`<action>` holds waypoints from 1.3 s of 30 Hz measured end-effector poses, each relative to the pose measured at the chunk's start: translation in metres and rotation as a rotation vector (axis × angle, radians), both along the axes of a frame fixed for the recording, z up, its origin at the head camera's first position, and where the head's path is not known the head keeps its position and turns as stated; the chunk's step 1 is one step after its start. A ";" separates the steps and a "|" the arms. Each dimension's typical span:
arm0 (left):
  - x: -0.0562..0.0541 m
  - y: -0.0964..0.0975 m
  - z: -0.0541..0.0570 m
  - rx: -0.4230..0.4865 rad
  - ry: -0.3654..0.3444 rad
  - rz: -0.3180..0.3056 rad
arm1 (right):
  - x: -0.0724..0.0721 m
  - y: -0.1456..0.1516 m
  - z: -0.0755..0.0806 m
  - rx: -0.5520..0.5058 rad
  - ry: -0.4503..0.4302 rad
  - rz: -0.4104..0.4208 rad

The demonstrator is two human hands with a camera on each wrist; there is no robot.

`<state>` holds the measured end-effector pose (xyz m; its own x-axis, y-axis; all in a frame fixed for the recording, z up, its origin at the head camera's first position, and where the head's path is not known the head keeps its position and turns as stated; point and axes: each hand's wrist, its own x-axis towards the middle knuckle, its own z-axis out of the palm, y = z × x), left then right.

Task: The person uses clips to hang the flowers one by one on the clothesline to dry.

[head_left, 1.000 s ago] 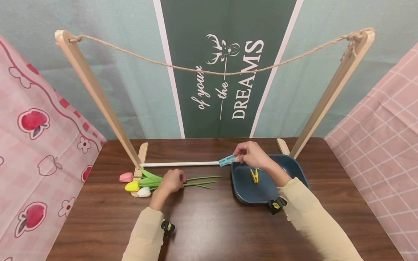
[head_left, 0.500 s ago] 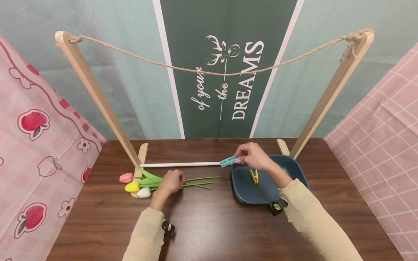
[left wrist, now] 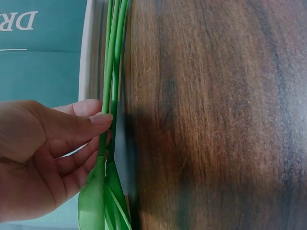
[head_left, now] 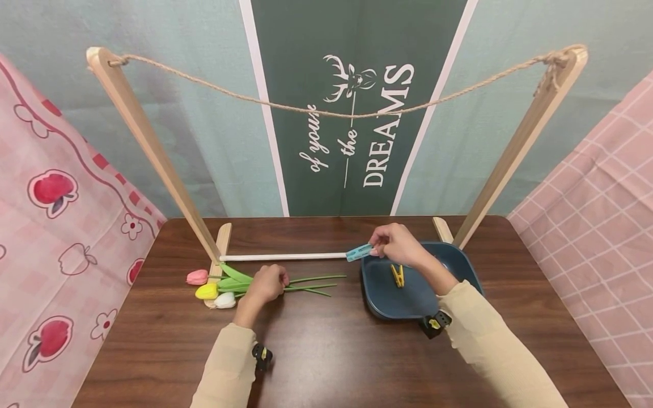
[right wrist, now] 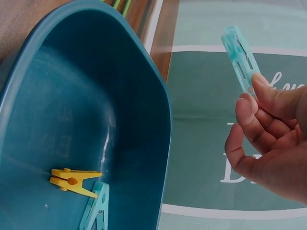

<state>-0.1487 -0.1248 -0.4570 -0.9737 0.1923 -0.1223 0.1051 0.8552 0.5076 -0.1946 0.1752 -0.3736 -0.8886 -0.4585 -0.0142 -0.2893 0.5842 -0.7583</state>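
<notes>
My left hand [head_left: 267, 283] pinches the green stems [left wrist: 115, 52] of several artificial tulips between thumb and fingers. Their pink head [head_left: 196, 277], yellow head [head_left: 206, 291] and white head [head_left: 224, 300] point left, while the stem ends reach right past the hand. By one end, my right hand [head_left: 395, 242] pinches a light blue clothespin [head_left: 359, 253], held beside the far left rim of the dark blue basin [head_left: 374, 303]. The right wrist view shows that clothespin tilted up from the thumb and fingertips. Inside the basin lie a yellow clothespin [right wrist: 72, 179] and another light blue clothespin [right wrist: 98, 206].
Two wooden posts, the left post [head_left: 153, 147] and the right post [head_left: 520, 141], lean outward at the table's back. A sagging rope [head_left: 352, 116] joins their tops. Low between them runs a white rod [head_left: 285, 257]. Curtains [head_left: 219, 113] hang behind and at both sides.
My right hand has shifted slightly to the right with the light blue clothespin. The left hand stays on the tulip stems, practically unmoved.
</notes>
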 end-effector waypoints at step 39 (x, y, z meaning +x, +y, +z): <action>-0.005 -0.007 0.037 0.016 0.151 -0.052 | -0.002 0.007 0.007 0.023 -0.008 0.012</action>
